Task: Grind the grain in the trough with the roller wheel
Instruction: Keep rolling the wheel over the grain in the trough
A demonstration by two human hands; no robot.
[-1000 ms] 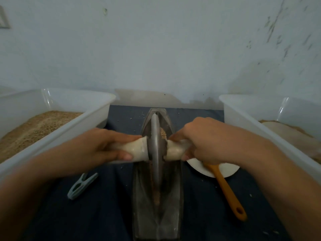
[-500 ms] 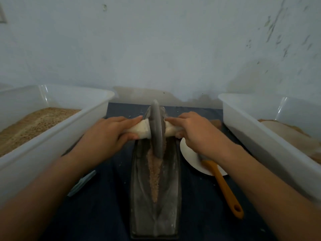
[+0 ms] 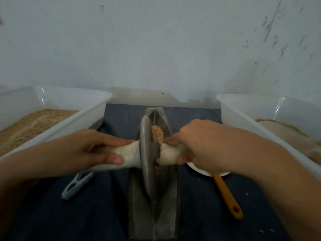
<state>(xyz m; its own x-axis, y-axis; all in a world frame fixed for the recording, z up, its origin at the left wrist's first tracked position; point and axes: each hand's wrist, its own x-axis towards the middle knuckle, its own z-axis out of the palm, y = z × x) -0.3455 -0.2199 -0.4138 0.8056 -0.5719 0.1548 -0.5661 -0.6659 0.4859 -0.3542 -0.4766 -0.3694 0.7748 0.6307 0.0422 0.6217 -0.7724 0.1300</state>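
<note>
A dark metal boat-shaped trough [image 3: 166, 216] lies lengthwise on the dark cloth in front of me. A grey roller wheel [image 3: 146, 153] stands upright in its groove near the middle, on a pale wooden axle. My left hand [image 3: 92, 150] grips the left axle handle [image 3: 128, 154]. My right hand [image 3: 199, 146] grips the right axle handle [image 3: 169, 156]. A small heap of tan grain [image 3: 157, 135] sits in the groove just beyond the wheel. The groove under the wheel is hidden.
A white tub [image 3: 83, 117] with tan grain stands at the left, another white tub [image 3: 243, 119] at the right. A pale blue clothes peg [image 3: 76, 184] lies left of the trough. A white dish [image 3: 205, 172] and an orange-handled tool [image 3: 227, 197] lie right of it.
Both hands have drawn the wheel back toward me from the trough's far end to its middle. The grain now shows as a heap beyond the wheel.
</note>
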